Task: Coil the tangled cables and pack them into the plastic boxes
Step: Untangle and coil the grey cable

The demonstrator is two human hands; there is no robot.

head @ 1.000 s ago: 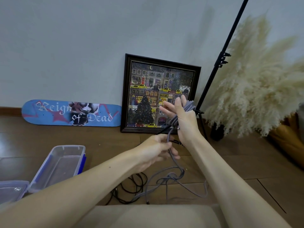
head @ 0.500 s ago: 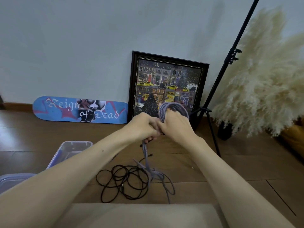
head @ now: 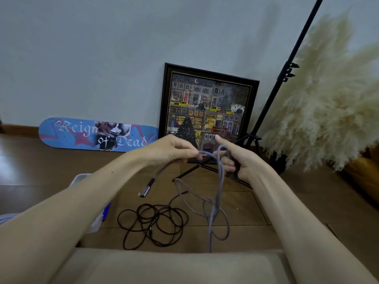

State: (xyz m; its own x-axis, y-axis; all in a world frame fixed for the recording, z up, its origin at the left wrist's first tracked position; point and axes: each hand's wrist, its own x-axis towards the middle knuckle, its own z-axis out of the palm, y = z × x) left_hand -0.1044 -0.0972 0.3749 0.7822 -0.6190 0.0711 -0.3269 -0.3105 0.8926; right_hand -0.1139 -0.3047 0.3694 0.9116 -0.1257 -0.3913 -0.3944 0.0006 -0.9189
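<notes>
the grey cable point(head: 219, 181) is held up in the air between both hands, above the wooden floor point(head: 307, 201). its path through the right hand point(head: 238, 160) is hard to read: the fingers curl round it and round something dark and blurred in the palm, and i cannot tell whether that is more cable or a plug. the index finger points up. the left hand point(head: 174, 149), just beside it, pinches the same cable between thumb and curled fingertips. from there a straight stretch slopes down and left to a metal plug point(head: 146, 188) that hangs free. below the right hand the cable drops in loose, crossed loops, pale lilac-grey. its lowest part is hidden behind a beige padded surface point(head: 174, 267) along the bottom edge.

a thin black cable point(head: 151, 224) lies on the floor in a slack tangle, just left of the hanging loops; whether the two touch is unclear. the clear plastic box point(head: 82, 177) is mostly hidden behind the left forearm, showing only a rim corner and a blue latch.

against the wall lean a blue skateboard deck point(head: 98, 134) and a framed picture point(head: 207, 111), its lower edge covered by the hands. a black stand point(head: 287, 74) is cut off at the top, beside blurred pampas grass point(head: 328, 103).
</notes>
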